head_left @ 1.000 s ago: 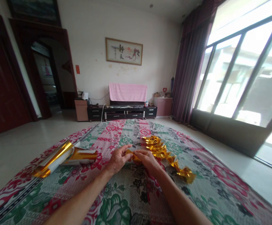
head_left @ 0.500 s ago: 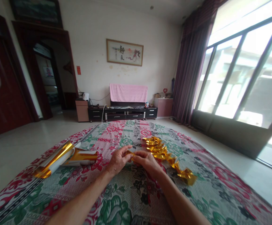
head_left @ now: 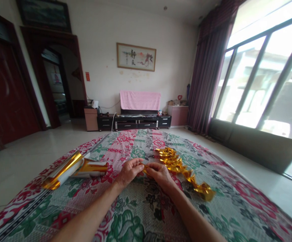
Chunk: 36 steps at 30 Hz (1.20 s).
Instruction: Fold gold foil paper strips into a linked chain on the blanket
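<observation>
My left hand (head_left: 129,172) and my right hand (head_left: 160,174) meet over a flowered cloth (head_left: 141,215), fingers pinched together on a small piece of gold foil paper (head_left: 144,167). Only a corner of the foil shows between the fingertips. A row of folded gold foil pieces (head_left: 181,168) stretches just beyond my right hand, from the middle of the cloth toward the right. To the left of my left hand lies a stack of gold foil sheets (head_left: 75,168), partly curled.
The cloth covers a wide surface in a tiled room. A dark TV cabinet (head_left: 133,121) with a pink cloth over it stands against the far wall. Large windows and purple curtains (head_left: 206,67) fill the right; dark wooden doors (head_left: 7,87) are on the left.
Both hands stay pinched on the gold foil piece and have drawn slightly closer together. The camera has shifted a little, so everything sits slightly further right.
</observation>
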Each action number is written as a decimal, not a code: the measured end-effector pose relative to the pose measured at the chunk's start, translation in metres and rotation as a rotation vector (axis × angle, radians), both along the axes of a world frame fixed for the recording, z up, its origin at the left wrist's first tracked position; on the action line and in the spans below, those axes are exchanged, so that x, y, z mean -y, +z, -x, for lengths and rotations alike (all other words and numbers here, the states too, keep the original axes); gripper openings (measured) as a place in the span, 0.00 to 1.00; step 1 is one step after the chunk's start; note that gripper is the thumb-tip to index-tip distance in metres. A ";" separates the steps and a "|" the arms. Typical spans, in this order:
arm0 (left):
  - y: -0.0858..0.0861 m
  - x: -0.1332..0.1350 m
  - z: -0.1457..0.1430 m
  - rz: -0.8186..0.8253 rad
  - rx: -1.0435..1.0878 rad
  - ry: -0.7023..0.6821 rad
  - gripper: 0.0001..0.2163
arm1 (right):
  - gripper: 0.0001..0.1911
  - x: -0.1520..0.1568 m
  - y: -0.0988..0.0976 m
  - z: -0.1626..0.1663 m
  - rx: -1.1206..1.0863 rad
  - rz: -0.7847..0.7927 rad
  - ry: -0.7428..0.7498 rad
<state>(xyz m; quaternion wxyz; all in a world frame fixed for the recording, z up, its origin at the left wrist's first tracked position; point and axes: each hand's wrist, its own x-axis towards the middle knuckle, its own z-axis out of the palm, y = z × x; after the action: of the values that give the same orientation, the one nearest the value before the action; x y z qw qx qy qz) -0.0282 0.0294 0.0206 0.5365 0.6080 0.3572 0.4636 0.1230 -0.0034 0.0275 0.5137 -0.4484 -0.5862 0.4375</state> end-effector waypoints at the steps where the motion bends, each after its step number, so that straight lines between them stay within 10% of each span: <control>1: 0.000 0.000 0.001 0.004 -0.007 0.004 0.18 | 0.10 0.000 0.001 0.000 -0.003 -0.001 -0.003; 36: -0.006 -0.004 0.003 -0.006 0.048 0.095 0.12 | 0.12 -0.004 -0.010 -0.002 0.036 -0.087 -0.158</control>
<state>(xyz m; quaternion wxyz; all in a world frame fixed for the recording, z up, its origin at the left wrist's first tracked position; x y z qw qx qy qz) -0.0309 0.0336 0.0147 0.5205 0.5805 0.3712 0.5042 0.1246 0.0008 0.0174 0.5551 -0.4783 -0.5765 0.3615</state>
